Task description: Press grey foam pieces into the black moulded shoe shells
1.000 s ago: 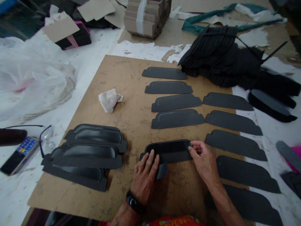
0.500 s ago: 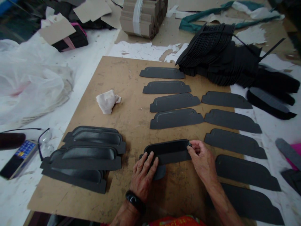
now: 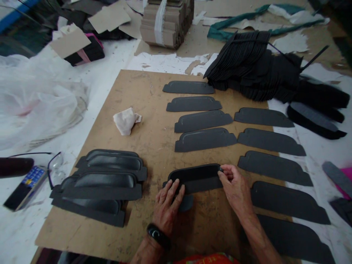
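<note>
While the left hand (image 3: 167, 211) presses, the right (image 3: 235, 187) pinches one black foam piece (image 3: 194, 176).

Left hand (image 3: 167, 209) pins a black foam piece (image 3: 194, 179) to the board (image 3: 154, 157); right hand (image 3: 235, 187) pinches its end.

Phone (image 3: 26, 187) keys blurred; bottom foam piece (image 3: 294, 238) — cut off

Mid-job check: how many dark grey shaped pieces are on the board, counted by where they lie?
Flat pieces in two columns: 9
Piece between left hand and right hand: 1
Overlapping pieces at left: 3 visible
Total: 13
</note>
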### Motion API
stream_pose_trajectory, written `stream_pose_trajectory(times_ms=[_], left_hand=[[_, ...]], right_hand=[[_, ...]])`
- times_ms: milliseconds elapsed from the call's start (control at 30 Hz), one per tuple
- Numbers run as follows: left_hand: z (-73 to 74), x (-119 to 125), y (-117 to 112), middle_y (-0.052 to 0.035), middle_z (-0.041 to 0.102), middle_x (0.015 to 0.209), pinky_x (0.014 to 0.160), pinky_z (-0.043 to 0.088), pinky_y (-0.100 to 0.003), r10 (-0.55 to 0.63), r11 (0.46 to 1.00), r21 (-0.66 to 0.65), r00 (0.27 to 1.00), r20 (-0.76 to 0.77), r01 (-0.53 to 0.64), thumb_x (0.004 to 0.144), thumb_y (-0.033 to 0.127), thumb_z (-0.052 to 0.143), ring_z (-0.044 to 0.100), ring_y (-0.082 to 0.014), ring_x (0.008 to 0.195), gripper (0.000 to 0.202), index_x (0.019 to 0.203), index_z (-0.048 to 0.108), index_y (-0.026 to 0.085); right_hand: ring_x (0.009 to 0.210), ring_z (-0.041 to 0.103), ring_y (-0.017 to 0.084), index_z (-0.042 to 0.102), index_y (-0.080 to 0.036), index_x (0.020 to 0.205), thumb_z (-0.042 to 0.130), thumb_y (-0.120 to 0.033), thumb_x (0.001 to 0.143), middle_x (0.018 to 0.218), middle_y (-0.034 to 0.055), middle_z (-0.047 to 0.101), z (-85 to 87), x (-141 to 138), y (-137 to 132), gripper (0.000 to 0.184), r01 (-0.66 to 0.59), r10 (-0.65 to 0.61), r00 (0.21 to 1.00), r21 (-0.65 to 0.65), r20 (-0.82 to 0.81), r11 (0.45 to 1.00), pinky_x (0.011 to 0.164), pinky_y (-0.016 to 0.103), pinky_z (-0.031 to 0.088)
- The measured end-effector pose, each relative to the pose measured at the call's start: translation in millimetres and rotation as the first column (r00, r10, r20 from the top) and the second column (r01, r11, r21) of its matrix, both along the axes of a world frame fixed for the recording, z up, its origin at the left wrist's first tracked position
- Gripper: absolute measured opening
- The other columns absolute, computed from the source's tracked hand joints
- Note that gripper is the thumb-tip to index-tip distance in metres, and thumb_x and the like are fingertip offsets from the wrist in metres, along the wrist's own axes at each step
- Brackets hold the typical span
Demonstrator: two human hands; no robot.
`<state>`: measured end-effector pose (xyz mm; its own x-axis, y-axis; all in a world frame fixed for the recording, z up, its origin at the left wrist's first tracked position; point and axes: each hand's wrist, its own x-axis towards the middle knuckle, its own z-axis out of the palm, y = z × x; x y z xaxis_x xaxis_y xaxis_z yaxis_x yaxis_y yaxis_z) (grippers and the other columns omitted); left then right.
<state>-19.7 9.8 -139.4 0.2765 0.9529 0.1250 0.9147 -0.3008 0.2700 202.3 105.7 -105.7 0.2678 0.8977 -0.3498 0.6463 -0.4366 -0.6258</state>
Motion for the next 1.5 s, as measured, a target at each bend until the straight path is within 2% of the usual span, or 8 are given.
stream_pose_trajectory(times_ms=[300,433,567,633,800,1033,1267,1500], left_hand=[[4.3,-2.1,1.9,-0.0081,0.05,0.126,0.094,0.031,-0.038,0.009,1.0,-0.022,1.0,0.018,-0.009,0.082,0.004,0.032,0.036,-0.0241,0.122,0.052,0.127,0.048,0.025],[2.7,-4.0,2.5,-0.0058,0.049,0.128,0.093,0.031,-0.038,-0.004,1.0,0.008,1.0,0.018,0.004,0.084,0.006,0.032,0.037,-0.0237,0.121,0.054,0.133,0.039,0.028],[0.2,-5.7,1.9,-0.0058,0.051,0.127,0.093,0.03,-0.035,-0.015,1.0,0.014,0.999,0.034,0.014,0.085,0.004,0.029,0.036,-0.0207,0.121,0.057,0.139,0.026,0.023],[-1.5,-7.1,1.8,-0.0056,0.052,0.125,0.094,0.031,-0.034,-0.007,1.0,0.016,0.999,0.051,0.006,0.085,0.002,0.027,0.037,-0.0196,0.121,0.058,0.139,0.025,0.022],[-1.3,-10.0,1.5,-0.0081,0.046,0.131,0.095,0.032,-0.036,-0.002,0.999,-0.036,0.999,0.053,0.004,0.084,0.002,0.028,0.036,-0.0202,0.122,0.057,0.137,0.031,0.023],[-1.9,-9.5,0.4,-0.0086,0.048,0.13,0.094,0.034,-0.038,-0.011,1.0,-0.006,0.996,0.084,0.012,0.085,0.003,0.029,0.037,-0.0216,0.122,0.053,0.134,0.037,0.021],[0.9,-11.3,1.7,-0.008,0.05,0.127,0.095,0.036,-0.037,-0.005,0.999,-0.045,0.999,0.032,0.006,0.082,0.0,0.029,0.04,-0.0219,0.12,0.055,0.13,0.043,0.022],[-4.4,-13.0,1.6,-0.008,0.051,0.124,0.095,0.036,-0.038,0.002,1.0,-0.028,0.999,0.048,-0.001,0.082,0.0,0.032,0.041,-0.0228,0.118,0.054,0.128,0.045,0.023]], right_hand=[[0.068,0.057,0.016,0.058,-0.017,0.093,0.047,-0.035,0.075,0.079,0.0047,0.062,0.5,-3.0,1.3,0.028,-0.001,0.001,1.0,0.031,0.014,1.0,0.068,0.03,0.042],[0.068,0.056,0.016,0.058,-0.018,0.092,0.048,-0.035,0.074,0.078,0.0039,0.061,0.4,-2.0,1.1,0.027,0.002,-0.002,1.0,0.017,0.018,1.0,0.068,0.029,0.042],[0.071,0.057,0.016,0.057,-0.017,0.092,0.048,-0.038,0.074,0.08,0.0045,0.061,0.1,-0.1,-1.2,0.029,-0.012,0.012,1.0,0.021,0.01,1.0,0.067,0.028,0.042],[0.071,0.057,0.016,0.057,-0.018,0.092,0.048,-0.039,0.074,0.08,0.0042,0.062,-0.1,0.7,-1.6,0.029,-0.017,0.017,1.0,0.012,0.006,1.0,0.067,0.028,0.042],[0.07,0.057,0.016,0.056,-0.019,0.092,0.047,-0.042,0.073,0.08,0.0033,0.062,0.5,0.6,-1.6,0.031,-0.013,0.013,1.0,-0.014,0.009,1.0,0.067,0.028,0.042],[0.069,0.058,0.015,0.057,-0.018,0.093,0.048,-0.042,0.073,0.079,0.0031,0.062,-0.8,-0.6,-1.9,0.032,0.003,-0.003,1.0,-0.013,0.021,1.0,0.066,0.028,0.043],[0.068,0.056,0.016,0.058,-0.018,0.092,0.047,-0.039,0.073,0.078,0.0037,0.061,-0.7,-2.3,0.6,0.03,0.012,-0.012,1.0,-0.006,0.019,1.0,0.066,0.029,0.043],[0.064,0.056,0.015,0.057,-0.017,0.094,0.048,-0.034,0.073,0.076,0.0039,0.061,0.6,-3.5,2.3,0.029,0.025,-0.025,1.0,0.021,0.004,0.999,0.064,0.028,0.043]])
